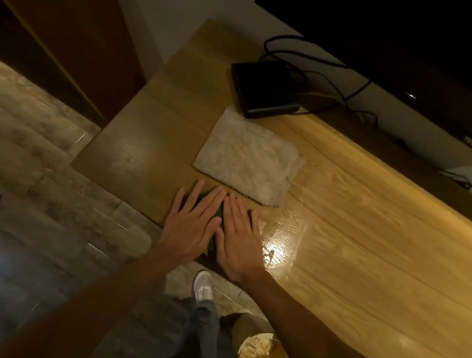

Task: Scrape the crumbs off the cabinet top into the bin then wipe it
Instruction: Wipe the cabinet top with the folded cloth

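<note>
My left hand [189, 223] and my right hand [239, 236] lie flat, side by side, fingers stretched out, near the front edge of the wooden cabinet top [368, 219]. Both press down on a dark green flat thing [219, 214], of which only a sliver shows between them. A folded pale cloth [248, 160] lies just beyond my fingertips, apart from them. Down at the bottom, beside the cabinet front, stands a round bin [259, 355] with pale scraps inside. Crumbs on the wood are too small to make out.
A black box [265, 90] with cables [336, 93] sits behind the cloth. A dark television [412, 37] runs along the wall at top right. My leg and white shoe [204, 286] are on the tiled floor [55, 206] below the cabinet edge.
</note>
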The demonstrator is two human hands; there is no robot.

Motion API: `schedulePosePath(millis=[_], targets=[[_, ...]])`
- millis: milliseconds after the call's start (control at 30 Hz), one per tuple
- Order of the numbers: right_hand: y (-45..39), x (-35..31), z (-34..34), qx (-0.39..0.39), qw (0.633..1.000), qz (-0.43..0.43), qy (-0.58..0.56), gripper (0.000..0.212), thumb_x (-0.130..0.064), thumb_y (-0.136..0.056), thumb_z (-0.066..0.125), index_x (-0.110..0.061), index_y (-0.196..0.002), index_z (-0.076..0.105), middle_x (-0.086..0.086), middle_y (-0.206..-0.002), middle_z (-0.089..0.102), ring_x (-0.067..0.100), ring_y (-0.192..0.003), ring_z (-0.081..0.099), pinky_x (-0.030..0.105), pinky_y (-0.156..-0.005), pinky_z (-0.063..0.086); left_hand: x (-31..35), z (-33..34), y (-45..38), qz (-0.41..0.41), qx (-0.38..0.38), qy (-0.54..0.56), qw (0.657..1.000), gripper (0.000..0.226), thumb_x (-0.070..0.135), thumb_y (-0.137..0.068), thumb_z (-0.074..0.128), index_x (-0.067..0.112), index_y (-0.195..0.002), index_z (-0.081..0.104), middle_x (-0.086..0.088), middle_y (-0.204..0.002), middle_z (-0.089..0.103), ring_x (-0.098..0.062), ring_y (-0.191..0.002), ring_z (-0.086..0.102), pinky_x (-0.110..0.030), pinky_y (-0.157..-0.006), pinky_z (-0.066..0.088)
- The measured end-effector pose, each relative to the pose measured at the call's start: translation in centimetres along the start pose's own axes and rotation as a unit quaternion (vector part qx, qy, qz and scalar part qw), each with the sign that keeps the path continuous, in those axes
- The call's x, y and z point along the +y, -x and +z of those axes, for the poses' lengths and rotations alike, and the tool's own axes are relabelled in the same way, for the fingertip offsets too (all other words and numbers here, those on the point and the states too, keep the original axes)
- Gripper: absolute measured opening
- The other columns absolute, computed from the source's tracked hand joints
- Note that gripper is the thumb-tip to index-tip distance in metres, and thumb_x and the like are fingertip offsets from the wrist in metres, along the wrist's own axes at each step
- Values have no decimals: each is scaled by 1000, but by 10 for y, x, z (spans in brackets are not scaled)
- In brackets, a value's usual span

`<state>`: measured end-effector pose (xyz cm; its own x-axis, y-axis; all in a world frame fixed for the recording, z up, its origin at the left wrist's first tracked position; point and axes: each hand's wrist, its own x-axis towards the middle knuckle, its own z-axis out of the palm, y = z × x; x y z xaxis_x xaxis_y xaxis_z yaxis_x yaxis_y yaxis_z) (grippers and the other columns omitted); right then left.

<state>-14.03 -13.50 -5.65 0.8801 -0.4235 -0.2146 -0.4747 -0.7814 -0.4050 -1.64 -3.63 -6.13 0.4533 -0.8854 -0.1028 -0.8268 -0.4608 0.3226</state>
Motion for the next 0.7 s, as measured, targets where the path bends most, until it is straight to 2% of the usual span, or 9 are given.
schedulePosePath(millis=[100, 200, 300, 400, 467, 533, 567, 633, 700], targets=[[-8, 17, -21, 73, 996, 26, -49, 56, -37, -108, 36, -11, -158, 33, 6, -167, 27, 20, -155, 19, 50, -125, 17, -8, -16, -22, -50, 84, 56, 994, 53, 37, -97, 41, 11, -144, 45, -11, -149, 45, -32, -138, 38, -57, -109, 34], [-24, 50, -44, 114, 992, 51, -22, 58, -34, -100, 55, -16, -152, 41, 8, -159, 37, 26, -146, 34, 46, -120, 32, -21, -33, -69, -170, 144, 134, 966, 46, 33, -92, 51, 8, -131, 43, -17, -126, 49, -29, -111, 49, -41, -90, 47], [-43, 78, -63, 83, 995, 47, 21, 56, -39, -95, 63, -19, -145, 49, 10, -150, 44, 31, -135, 43, 45, -106, 43, -27, -43, -120, -261, 22, 177, 949, 57, 51, -86, 56, 7, -121, 50, -14, -120, 55, -28, -103, 54, -41, -85, 48], [-49, 93, -70, 91, 993, -14, 68, 38, -22, -94, 68, -13, -130, 62, 14, -131, 60, 35, -115, 58, 44, -82, 57, -25, -49, -145, -303, -88, 241, 918, 59, 53, -82, 67, 9, -120, 62, -12, -117, 65, -26, -96, 60, -33, -78, 48], [-48, 101, -77, 93, 992, -25, 77, 32, -11, -93, 67, -10, -126, 65, 15, -122, 64, 36, -106, 63, 41, -69, 57, -20, -53, -153, -348, -134, 321, 871, 63, 46, -85, 69, 9, -134, 56, -13, -131, 60, -30, -111, 60, -37, -92, 51], [-44, 109, -90, 91, 993, -17, 70, 33, -6, -95, 62, -9, -127, 63, 15, -117, 65, 38, -102, 64, 43, -66, 56, -8, -55, -155, -362, -149, 399, 829, 64, 39, -89, 67, 10, -142, 47, -13, -139, 55, -31, -119, 56, -43, -101, 50], [-41, 115, -99, 91, 993, -10, 69, 34, -5, -95, 60, -9, -129, 61, 16, -118, 65, 39, -103, 63, 45, -68, 57, 1, -56, -156, -362, -144, 443, 807, 62, 38, -92, 65, 13, -145, 44, -11, -139, 54, -29, -117, 57, -42, -97, 53], [-30, 130, -118, 97, 992, 7, 76, 36, -4, -96, 59, -9, -132, 60, 16, -122, 64, 39, -108, 62, 46, -77, 58, 27, -62, -156, -364, -137, 540, 747, 56, 33, -96, 62, 16, -145, 41, -7, -135, 54, -22, -105, 61, -31, -72, 60], [-15, 146, -142, 107, 990, 31, 84, 40, -4, -96, 58, -10, -136, 58, 16, -127, 62, 37, -113, 59, 48, -83, 57, 59, -69, -159, -356, -135, 583, 718, 49, 30, -97, 61, 16, -141, 43, -7, -128, 57, -16, -94, 64, -19, -55, 56]])
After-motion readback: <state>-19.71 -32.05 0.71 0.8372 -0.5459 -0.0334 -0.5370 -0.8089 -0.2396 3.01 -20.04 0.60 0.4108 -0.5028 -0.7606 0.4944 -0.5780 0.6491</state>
